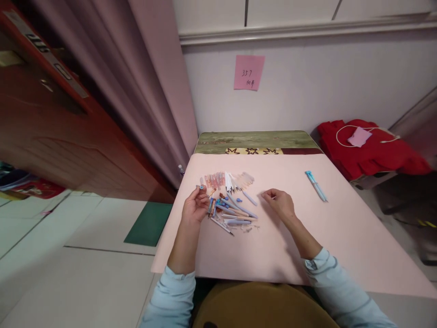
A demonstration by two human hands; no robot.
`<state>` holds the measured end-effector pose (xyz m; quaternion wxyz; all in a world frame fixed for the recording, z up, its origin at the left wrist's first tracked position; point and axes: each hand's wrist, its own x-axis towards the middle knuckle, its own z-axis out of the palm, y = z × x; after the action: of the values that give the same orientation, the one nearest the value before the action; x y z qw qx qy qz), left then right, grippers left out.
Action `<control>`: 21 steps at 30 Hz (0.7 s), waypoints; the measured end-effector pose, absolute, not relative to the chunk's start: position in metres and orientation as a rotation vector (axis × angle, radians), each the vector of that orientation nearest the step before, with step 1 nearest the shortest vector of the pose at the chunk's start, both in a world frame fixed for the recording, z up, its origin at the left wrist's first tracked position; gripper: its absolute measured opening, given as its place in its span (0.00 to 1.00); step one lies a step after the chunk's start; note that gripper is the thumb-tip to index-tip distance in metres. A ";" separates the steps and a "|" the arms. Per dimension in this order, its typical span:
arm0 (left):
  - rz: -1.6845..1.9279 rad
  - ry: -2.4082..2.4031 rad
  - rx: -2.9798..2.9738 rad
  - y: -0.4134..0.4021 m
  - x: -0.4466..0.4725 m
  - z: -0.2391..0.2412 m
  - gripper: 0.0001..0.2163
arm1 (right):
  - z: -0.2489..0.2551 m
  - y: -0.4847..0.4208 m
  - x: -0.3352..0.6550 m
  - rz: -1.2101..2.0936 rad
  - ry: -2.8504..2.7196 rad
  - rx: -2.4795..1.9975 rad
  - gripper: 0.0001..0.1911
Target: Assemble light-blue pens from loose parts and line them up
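My left hand (195, 206) is raised over the left side of the table, palm partly up. Its thumb and fingertips pinch a small blue-ended pen part (201, 187). My right hand (280, 204) hovers right of the pile with thumb and forefinger pressed together; what they hold, if anything, is too small to make out. Between the hands lies a loose heap of blue and beige pen barrels (239, 210) with small blue pieces (224, 203). Behind it are a row of clear, orange-tinted tubes (215, 179) and a fan of white refills (230, 182).
A complete-looking blue pen (316, 186) lies apart at the right. Tiny clear bits (248, 229) are scattered at the heap's near edge. Pink paper (239, 259) covers most of the table. Red cloth (375, 148) sits beyond the right edge; a curtain (150, 91) hangs left.
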<state>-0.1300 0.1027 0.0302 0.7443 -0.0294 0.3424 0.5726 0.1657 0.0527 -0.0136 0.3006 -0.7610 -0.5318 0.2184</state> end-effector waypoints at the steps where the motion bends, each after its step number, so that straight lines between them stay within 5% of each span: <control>1: 1.243 0.748 -0.067 0.103 -0.128 0.030 0.05 | -0.013 0.052 0.165 0.588 -1.411 -2.021 0.15; 21: 1.254 0.760 -0.079 0.088 -0.122 0.036 0.06 | 0.011 0.083 0.072 0.524 -2.005 -2.033 0.09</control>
<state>-0.1224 0.0882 0.0362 0.7424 -0.0362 0.3466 0.5722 0.0720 0.0829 0.0114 0.1187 -0.6953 -0.6858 0.1793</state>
